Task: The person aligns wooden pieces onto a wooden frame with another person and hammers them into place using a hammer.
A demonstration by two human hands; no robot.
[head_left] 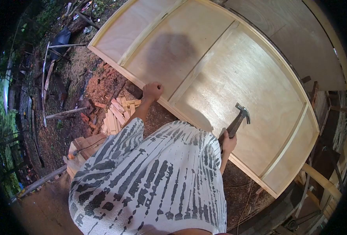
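A claw hammer (235,124) is in my right hand (229,143), its fingers wrapped round the dark handle. The metal head is raised over a large plywood panel (256,86), with the claw towards the right. My left hand (153,91) is closed in a fist at the near edge of the panel; what it holds, if anything, is hidden. Light wooden strips frame the panel, and several cross strips divide it, one crossbar (199,70) running between my two hands.
Short cut wood pieces (116,113) lie piled on the ground at the left, beside reddish sawdust and chips (103,86). Another large wooden panel (295,35) stands at the upper right. A pole rack (46,84) is at the far left.
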